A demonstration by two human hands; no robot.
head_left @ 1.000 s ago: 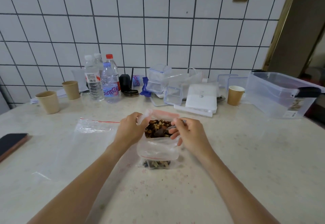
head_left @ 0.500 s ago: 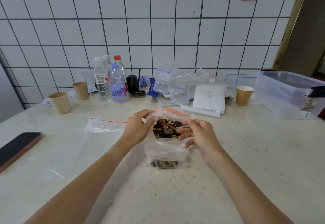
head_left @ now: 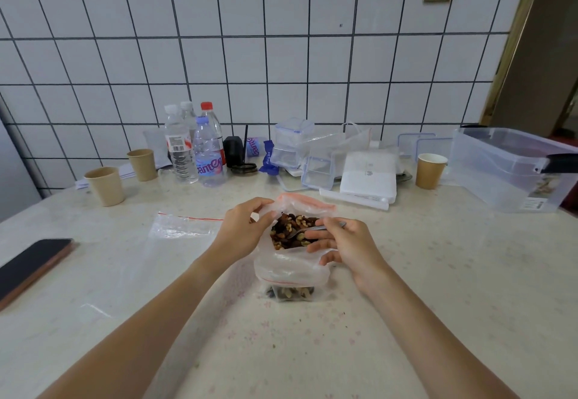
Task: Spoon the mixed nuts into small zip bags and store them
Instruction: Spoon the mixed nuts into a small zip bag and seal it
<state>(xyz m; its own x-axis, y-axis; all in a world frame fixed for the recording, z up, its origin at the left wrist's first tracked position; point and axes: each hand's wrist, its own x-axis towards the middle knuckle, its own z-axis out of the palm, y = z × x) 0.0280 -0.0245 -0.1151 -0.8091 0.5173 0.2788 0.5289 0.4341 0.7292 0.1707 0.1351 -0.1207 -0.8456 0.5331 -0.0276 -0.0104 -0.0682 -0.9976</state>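
- At the middle of the pale speckled table, the left hand pinches the near-left rim of the large nut bag, fingers curled over the plastic to hold its mouth open.
- The right hand grips a metal spoon, its fingers bent round the handle, the bowl dipped among the mixed nuts at the bag's mouth.
- Both forearms reach in from the bottom edge, converging on the bag.
- The bag's clear sides are crumpled; the nuts look brown, tan and dark.
- Just in front of it stands a small zip bag with a red seal line and a few nuts in the bottom.
- An empty zip bag lies flat to the left, a dark phone at the far left edge.
- Compared with a second ago, the grips match; the spoon sits slightly deeper in the nuts.
- Water bottles, paper cups and a clear storage bin line the tiled wall.
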